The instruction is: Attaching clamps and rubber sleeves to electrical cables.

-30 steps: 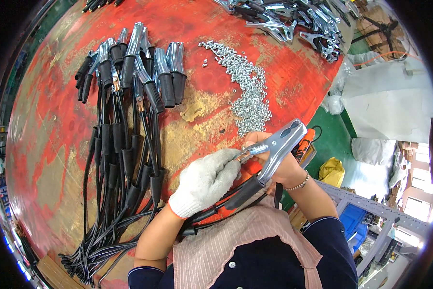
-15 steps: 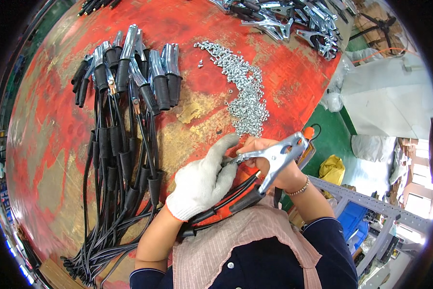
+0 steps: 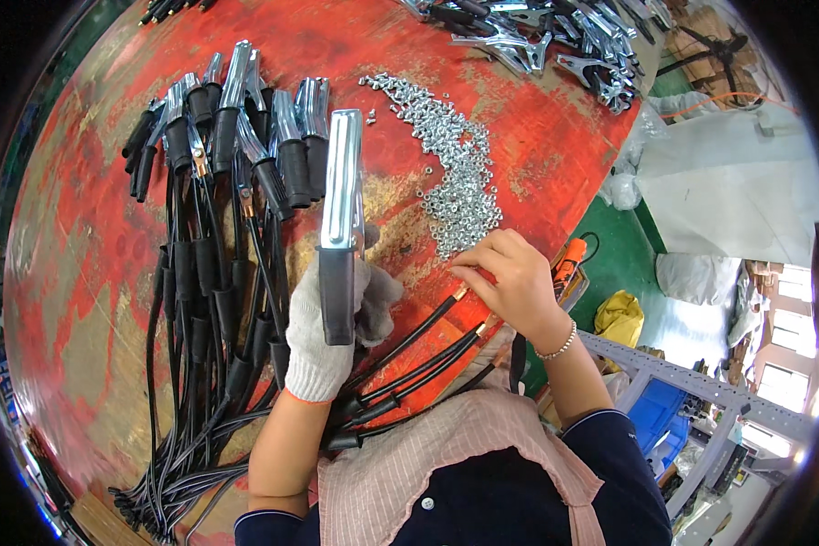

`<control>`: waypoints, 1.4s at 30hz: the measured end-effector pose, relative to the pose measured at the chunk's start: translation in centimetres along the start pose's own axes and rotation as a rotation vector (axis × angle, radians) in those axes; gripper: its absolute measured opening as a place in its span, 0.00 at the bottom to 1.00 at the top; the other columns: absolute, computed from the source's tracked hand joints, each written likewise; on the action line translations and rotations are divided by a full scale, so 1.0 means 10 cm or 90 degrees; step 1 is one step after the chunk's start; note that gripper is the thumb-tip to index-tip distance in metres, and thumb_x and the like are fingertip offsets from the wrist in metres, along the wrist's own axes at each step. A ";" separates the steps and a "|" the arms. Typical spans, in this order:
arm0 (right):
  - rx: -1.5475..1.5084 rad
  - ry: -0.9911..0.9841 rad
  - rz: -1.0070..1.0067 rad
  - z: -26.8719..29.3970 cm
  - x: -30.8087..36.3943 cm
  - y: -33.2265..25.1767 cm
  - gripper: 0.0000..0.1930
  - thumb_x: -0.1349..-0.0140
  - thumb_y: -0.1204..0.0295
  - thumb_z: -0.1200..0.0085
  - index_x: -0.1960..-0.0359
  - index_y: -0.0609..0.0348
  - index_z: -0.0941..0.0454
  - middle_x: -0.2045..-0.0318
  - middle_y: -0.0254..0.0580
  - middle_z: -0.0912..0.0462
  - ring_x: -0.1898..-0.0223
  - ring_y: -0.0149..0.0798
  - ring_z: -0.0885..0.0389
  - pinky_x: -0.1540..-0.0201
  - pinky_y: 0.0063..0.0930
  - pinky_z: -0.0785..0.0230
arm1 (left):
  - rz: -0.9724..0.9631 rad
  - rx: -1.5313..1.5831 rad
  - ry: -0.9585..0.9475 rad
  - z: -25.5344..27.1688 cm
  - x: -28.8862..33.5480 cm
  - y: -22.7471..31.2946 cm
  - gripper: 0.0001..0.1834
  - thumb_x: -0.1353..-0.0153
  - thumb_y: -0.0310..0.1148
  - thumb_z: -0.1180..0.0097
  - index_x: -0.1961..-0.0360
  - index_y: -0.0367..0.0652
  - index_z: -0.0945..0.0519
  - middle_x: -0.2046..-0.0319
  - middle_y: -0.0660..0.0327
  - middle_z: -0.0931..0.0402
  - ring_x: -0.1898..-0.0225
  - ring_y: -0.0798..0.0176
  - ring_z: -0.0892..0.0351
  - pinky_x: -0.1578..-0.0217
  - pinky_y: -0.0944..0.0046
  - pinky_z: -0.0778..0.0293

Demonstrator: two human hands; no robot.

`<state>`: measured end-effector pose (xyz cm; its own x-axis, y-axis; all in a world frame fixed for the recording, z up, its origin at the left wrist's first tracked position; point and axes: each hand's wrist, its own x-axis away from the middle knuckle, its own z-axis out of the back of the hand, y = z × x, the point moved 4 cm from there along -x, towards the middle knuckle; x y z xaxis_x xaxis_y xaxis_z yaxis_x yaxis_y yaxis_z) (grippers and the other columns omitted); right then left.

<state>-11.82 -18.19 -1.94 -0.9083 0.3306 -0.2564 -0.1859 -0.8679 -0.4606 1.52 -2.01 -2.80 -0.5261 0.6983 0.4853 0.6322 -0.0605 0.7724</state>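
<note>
My left hand (image 3: 307, 341), in a white knit glove, is closed around a spring clamp (image 3: 342, 191) held upright. The clamp has a shiny metal handle and a black sleeve on its lower end; its jaws are hidden. My bare right hand (image 3: 518, 287), with a beaded bracelet, has thumb and fingers pinched together at the near end of a pile of small metal nuts and screws (image 3: 464, 200). Whatever sits in the pinch is too small to make out. Just below those fingertips lie black cables (image 3: 418, 332) with copper-coloured ends.
On the left of the worn red table (image 3: 81, 300) lies a bundle of black cables (image 3: 186, 391) with several clamps (image 3: 227, 109) attached. More clamps (image 3: 591, 45) are heaped at the far right. An orange-handled tool (image 3: 569, 262) rests by the table's right edge.
My left hand has moved left and raised the clamp, turning it upright. My right hand has let go of the clamp and now pinches beside the nuts and screws.
</note>
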 end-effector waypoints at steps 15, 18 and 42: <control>0.039 0.035 -0.040 -0.13 -0.04 -0.04 0.07 0.53 0.68 0.35 0.73 0.52 0.20 0.77 0.34 0.27 0.72 0.38 0.25 0.69 0.31 0.32 | 0.030 0.002 -0.060 -0.06 -0.02 -0.15 0.24 0.34 0.38 0.50 0.41 0.38 0.33 0.72 0.59 0.21 0.82 0.73 0.26 0.83 0.75 0.34; 0.040 0.006 -0.040 -0.13 -0.08 -0.06 0.07 0.53 0.71 0.34 0.72 0.55 0.17 0.75 0.37 0.22 0.73 0.40 0.23 0.70 0.31 0.30 | 0.022 -0.036 -0.085 -0.05 0.01 -0.14 0.23 0.31 0.37 0.55 0.39 0.38 0.35 0.69 0.59 0.22 0.77 0.73 0.25 0.76 0.75 0.28; -0.109 0.132 0.096 0.00 -0.33 -0.48 0.13 0.58 0.73 0.30 0.68 0.49 0.16 0.75 0.34 0.23 0.75 0.39 0.25 0.73 0.31 0.33 | -0.135 -0.385 -0.022 -0.12 0.06 -0.09 0.19 0.35 0.32 0.52 0.44 0.41 0.28 0.79 0.59 0.21 0.78 0.68 0.19 0.74 0.67 0.25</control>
<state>-7.91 -15.09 1.15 -0.8216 0.2874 -0.4923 0.0267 -0.8433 -0.5368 -0.08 -2.38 -2.67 -0.5794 0.7612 0.2914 0.0793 -0.3032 0.9496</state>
